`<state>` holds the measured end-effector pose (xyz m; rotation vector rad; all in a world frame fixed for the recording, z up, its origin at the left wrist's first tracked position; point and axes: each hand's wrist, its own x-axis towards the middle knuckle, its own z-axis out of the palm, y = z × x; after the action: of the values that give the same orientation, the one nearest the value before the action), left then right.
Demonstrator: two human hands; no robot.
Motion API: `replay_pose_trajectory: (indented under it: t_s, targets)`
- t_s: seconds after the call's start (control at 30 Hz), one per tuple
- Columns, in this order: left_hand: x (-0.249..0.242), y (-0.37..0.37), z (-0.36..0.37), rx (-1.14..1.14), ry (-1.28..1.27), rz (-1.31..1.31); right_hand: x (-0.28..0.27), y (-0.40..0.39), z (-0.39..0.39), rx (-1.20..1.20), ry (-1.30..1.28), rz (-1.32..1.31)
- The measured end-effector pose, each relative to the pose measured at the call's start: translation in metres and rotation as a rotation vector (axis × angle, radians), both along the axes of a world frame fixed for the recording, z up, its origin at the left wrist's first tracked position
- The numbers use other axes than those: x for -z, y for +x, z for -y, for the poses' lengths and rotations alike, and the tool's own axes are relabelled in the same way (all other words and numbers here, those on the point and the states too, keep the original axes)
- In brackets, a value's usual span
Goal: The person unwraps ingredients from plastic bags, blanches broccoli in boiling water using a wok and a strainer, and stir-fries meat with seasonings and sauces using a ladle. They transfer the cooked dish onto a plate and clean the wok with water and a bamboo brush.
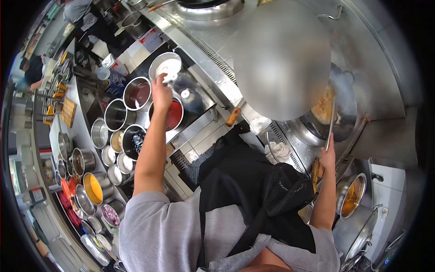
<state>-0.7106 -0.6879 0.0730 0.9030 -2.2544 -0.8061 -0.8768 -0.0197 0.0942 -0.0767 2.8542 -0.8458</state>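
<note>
My left hand (161, 93) reaches out to the near edge of a metal pot (152, 68) holding white contents (169, 68). Its fingers look bent together, and what they hold, if anything, is too small to make out. Below the wrist is a pot of red sauce (174, 115). In my right hand (327, 156) is the long handle of a metal cooking utensil (332, 124), closed in my fingers. The utensil slants up into a wok (346, 97) with browned food (324, 109) in it. A round grey blur hides the wok's left part.
Several pots with sauces stand on the left, among them a dark red one (137, 94) and a yellow one (93, 188). White cloths (278, 152) lie by the stove edge. A pot of orange liquid (352, 199) stands right. Another person (79, 13) is at the far left.
</note>
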Motion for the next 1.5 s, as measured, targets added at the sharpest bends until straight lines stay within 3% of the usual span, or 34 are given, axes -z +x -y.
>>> replay_pose_trajectory:
  t_s: [0.03,0.07,0.1,0.13,0.2,0.23,0.3,0.33,0.43,0.57,0.63,0.73,0.77,0.83,0.87,0.93,0.97,1.03,1.1,1.13,1.2,1.3,1.37,1.5]
  targets:
    - [-0.005,0.009,0.001,0.141,-0.127,0.113,0.005,0.005,-0.011,-0.177,0.163,-0.155]
    - [-0.01,0.017,-0.003,0.387,-0.212,0.169,-0.01,0.018,-0.012,-0.135,0.181,-0.043]
    - [-0.011,0.022,-0.003,0.645,-0.103,0.273,-0.028,0.029,-0.012,-0.099,0.191,-0.048]
    - [-0.04,0.021,-0.026,0.687,0.176,0.32,-0.047,0.037,-0.014,-0.051,0.338,0.113]
    - [-0.051,0.018,-0.025,0.688,0.232,0.385,-0.089,0.05,-0.009,0.056,0.471,0.384]
    - [-0.046,0.013,-0.015,0.726,0.15,0.415,-0.094,0.062,-0.017,0.104,0.472,0.387]
    - [-0.042,0.006,-0.009,0.826,0.029,0.402,-0.108,0.092,-0.042,-0.097,0.21,0.099]
    - [-0.04,0.002,-0.009,0.845,0.004,0.384,-0.113,0.105,-0.05,-0.036,0.218,0.087]
    - [-0.023,-0.001,-0.019,0.743,0.032,0.281,-0.104,0.125,-0.06,-0.087,-0.092,0.222]
    - [0.008,0.005,-0.042,0.506,-0.092,0.187,-0.053,0.102,-0.069,0.082,0.085,0.318]
    - [0.01,0.009,-0.05,0.441,-0.042,0.135,-0.034,0.082,-0.073,0.043,0.035,-0.002]
    - [0.036,0.013,-0.022,0.521,0.193,0.1,-0.008,0.049,-0.064,0.192,0.015,-0.181]
    - [0.033,0.013,-0.018,0.539,0.295,0.127,-0.011,0.038,-0.049,0.206,0.001,-0.191]
    - [0.03,0.012,-0.006,0.538,0.415,0.191,-0.022,0.024,-0.012,0.459,0.073,0.1]
    - [0.032,0.009,0.001,0.544,0.432,0.236,-0.021,0.025,-0.008,0.468,0.057,0.098]
    - [0.035,0.006,0.006,0.505,0.488,0.234,-0.018,0.029,-0.003,0.446,-0.606,0.263]
    - [0.039,0.006,0.01,0.462,0.488,0.31,-0.021,0.032,-0.008,0.451,-0.618,0.259]
    - [0.056,0.002,-0.001,0.455,0.387,0.192,-0.029,0.037,-0.023,0.447,-1.03,0.393]
    - [0.049,-0.008,-0.033,0.432,0.356,0.062,-0.006,0.027,-0.025,0.401,-1.007,0.347]
    - [0.057,-0.013,-0.035,0.367,0.34,0.075,0.002,0.016,-0.022,0.425,-0.679,0.218]
    - [0.051,-0.027,-0.052,0.292,0.141,0.147,-0.008,-0.004,-0.012,0.445,-0.288,0.078]
    - [0.027,-0.045,-0.076,0.313,-0.051,0.161,0.008,-0.03,-0.021,0.243,-0.166,0.028]
    - [0.0,-0.059,-0.095,0.344,-0.175,0.145,-0.007,-0.026,-0.036,0.191,-0.175,0.141]
    - [-0.063,-0.095,-0.109,0.356,-0.287,-0.136,-0.028,0.008,-0.103,-0.124,0.314,0.15]
